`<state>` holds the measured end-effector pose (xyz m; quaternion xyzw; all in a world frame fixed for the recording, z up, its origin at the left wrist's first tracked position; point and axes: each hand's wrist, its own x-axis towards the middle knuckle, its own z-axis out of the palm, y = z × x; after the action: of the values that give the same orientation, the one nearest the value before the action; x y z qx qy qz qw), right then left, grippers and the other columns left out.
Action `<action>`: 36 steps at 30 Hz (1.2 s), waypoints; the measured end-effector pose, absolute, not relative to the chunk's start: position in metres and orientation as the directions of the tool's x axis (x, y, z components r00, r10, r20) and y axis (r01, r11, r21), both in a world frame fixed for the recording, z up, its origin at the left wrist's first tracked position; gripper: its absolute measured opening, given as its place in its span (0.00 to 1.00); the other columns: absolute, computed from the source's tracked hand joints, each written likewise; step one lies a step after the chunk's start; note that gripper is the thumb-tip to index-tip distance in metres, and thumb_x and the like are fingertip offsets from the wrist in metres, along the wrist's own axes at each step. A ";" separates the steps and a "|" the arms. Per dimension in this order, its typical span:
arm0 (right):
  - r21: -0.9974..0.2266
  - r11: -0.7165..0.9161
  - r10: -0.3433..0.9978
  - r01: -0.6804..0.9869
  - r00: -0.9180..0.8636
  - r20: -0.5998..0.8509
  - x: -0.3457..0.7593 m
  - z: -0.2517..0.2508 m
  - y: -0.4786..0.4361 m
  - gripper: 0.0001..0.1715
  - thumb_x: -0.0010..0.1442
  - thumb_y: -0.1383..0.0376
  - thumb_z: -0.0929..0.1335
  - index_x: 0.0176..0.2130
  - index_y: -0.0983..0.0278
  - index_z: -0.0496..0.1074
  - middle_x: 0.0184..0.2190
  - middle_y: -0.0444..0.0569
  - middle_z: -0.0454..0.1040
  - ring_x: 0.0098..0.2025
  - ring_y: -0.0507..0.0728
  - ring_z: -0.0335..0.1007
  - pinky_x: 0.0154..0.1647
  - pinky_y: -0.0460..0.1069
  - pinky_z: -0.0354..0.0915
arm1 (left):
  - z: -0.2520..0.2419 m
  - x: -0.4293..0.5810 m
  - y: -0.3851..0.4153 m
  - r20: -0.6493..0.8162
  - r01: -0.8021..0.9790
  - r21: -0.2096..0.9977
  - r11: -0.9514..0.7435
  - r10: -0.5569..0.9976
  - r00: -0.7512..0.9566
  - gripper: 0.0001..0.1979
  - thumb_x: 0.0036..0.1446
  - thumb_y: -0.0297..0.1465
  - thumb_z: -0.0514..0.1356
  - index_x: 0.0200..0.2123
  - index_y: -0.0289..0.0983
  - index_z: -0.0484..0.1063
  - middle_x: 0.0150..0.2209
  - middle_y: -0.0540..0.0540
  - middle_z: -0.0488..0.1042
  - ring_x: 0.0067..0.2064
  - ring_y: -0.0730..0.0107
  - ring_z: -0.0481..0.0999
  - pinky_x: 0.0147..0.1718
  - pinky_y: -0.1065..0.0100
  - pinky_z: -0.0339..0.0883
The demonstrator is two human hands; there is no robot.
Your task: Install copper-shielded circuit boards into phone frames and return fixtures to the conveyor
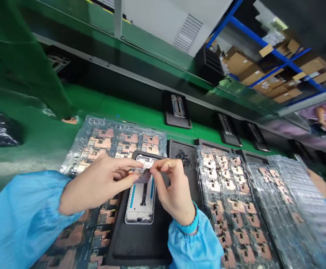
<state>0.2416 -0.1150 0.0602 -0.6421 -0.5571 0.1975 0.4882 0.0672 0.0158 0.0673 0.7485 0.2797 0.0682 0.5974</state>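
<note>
My left hand (104,183) holds a small phone circuit board (138,170) between thumb and fingers, over the top end of an open phone frame (142,201). Thumb and fingertips of my right hand (171,183) are pinched together at the board's right edge. Whether they grip the board itself or a tiny part on it, I cannot tell. The phone frame lies in a black tray (140,246), with blue strips and a dark ribbon cable showing inside. Its upper end is partly hidden by my fingers.
Clear plastic trays of copper-coloured boards lie left (80,149) and right (221,198). Small black parts (182,157) sit in a dark tray beyond my right hand. Black trays with phone frames (178,106) line the conveyor. A blue-sleeved co-worker's hand (318,183) is at far right.
</note>
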 end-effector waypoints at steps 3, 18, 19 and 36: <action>-0.816 0.090 0.913 0.571 0.280 0.297 0.241 0.060 -0.120 0.14 0.70 0.75 0.64 0.41 0.57 0.57 0.40 0.46 0.73 0.40 0.54 0.74 0.42 0.50 0.69 | 0.071 0.066 0.013 -0.221 0.327 0.936 -0.128 0.511 0.831 0.15 0.64 0.41 0.63 0.50 0.42 0.81 0.36 0.51 0.84 0.36 0.67 0.83 0.36 0.71 0.79; -0.708 0.038 0.925 0.705 0.243 0.292 0.240 0.058 -0.121 0.09 0.70 0.73 0.65 0.42 0.58 0.61 0.36 0.46 0.70 0.38 0.56 0.72 0.41 0.50 0.69 | 0.071 0.066 0.011 -0.118 0.297 0.899 -0.321 0.477 0.871 0.13 0.66 0.36 0.61 0.51 0.51 0.80 0.32 0.59 0.82 0.31 0.75 0.80 0.30 0.76 0.70; -0.711 0.031 0.931 0.703 0.238 0.276 0.242 0.059 -0.121 0.08 0.70 0.72 0.65 0.42 0.58 0.62 0.36 0.46 0.70 0.37 0.56 0.71 0.40 0.50 0.68 | 0.071 0.066 0.011 -0.115 0.296 0.898 -0.325 0.477 0.871 0.13 0.66 0.36 0.61 0.51 0.51 0.80 0.31 0.59 0.82 0.30 0.75 0.80 0.29 0.76 0.70; -0.980 -0.110 0.988 0.165 0.128 -0.089 0.243 0.062 -0.121 0.13 0.71 0.57 0.67 0.36 0.62 0.71 0.29 0.45 0.70 0.26 0.52 0.66 0.25 0.46 0.63 | 0.080 0.060 0.025 -0.319 0.347 0.938 -0.011 0.366 0.874 0.17 0.62 0.35 0.63 0.54 0.45 0.79 0.25 0.53 0.80 0.25 0.69 0.80 0.20 0.76 0.71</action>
<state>0.2435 -0.1213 0.0620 -0.5949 -0.4846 0.4483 0.4585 0.0602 0.0248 0.0803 0.7110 0.2506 0.0072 0.6569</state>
